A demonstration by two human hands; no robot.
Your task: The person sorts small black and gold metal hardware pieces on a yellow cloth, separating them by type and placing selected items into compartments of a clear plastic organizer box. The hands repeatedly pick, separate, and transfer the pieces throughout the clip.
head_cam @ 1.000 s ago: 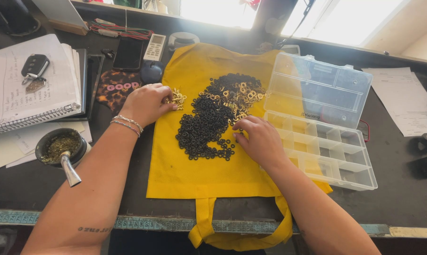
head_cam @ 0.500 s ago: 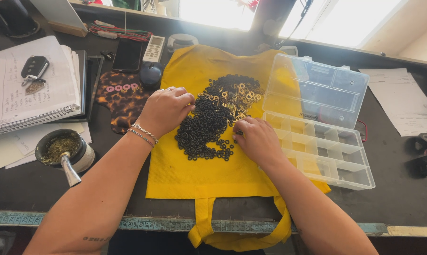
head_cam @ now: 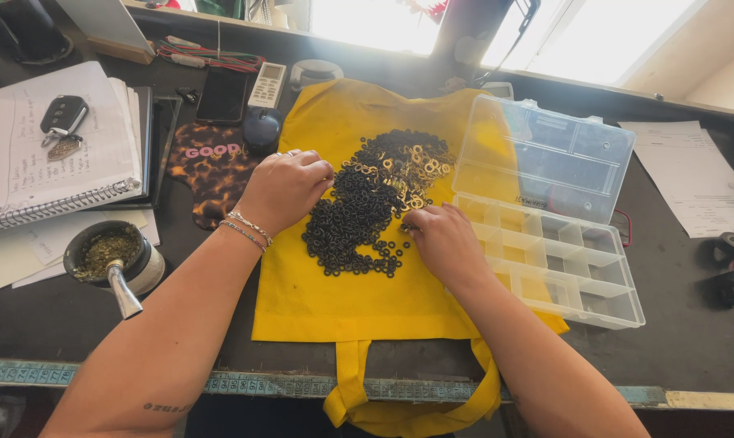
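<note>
Both hands work a heap of small black and brass metal rings [head_cam: 367, 211] on a yellow cloth bag [head_cam: 334, 284]. Left hand [head_cam: 284, 191] curls loosely at the heap's left edge; right hand [head_cam: 442, 239] pinches rings at its right edge. A careless sweep could scatter rings off the bag.

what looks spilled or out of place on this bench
A pile of small black and gold rings lies loose on a yellow cloth bag, while the open clear organizer box beside it looks empty. A few rings have strayed near the right hand. Nothing looks damaged.
</note>
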